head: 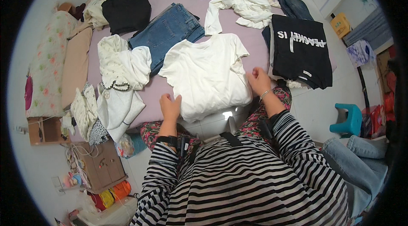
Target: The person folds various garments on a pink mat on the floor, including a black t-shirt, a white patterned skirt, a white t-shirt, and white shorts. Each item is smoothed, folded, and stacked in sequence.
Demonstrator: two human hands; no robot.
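A white short-sleeved T-shirt (208, 76) lies spread on the bed before me, its neckline away from me and its lower part at the bed's near edge. My left hand (170, 106) is at the shirt's lower left side, thumb raised; whether it pinches cloth is unclear. At the right side of the shirt is my right hand (258, 81), fingers curled beside the edge; a grip on the fabric cannot be made out. Folded blue jeans (169, 31) lie behind the shirt to the left. To the right rests a stack topped by a folded black garment with white lettering (299, 53).
Crumpled white clothes (124, 63) and a light grey garment (119, 108) lie at left. A black folded garment (127, 10) and a white long-sleeved top (242, 4) are farther back. A teal stool (347, 119) stands on the floor at right, near light blue jeans (353, 165).
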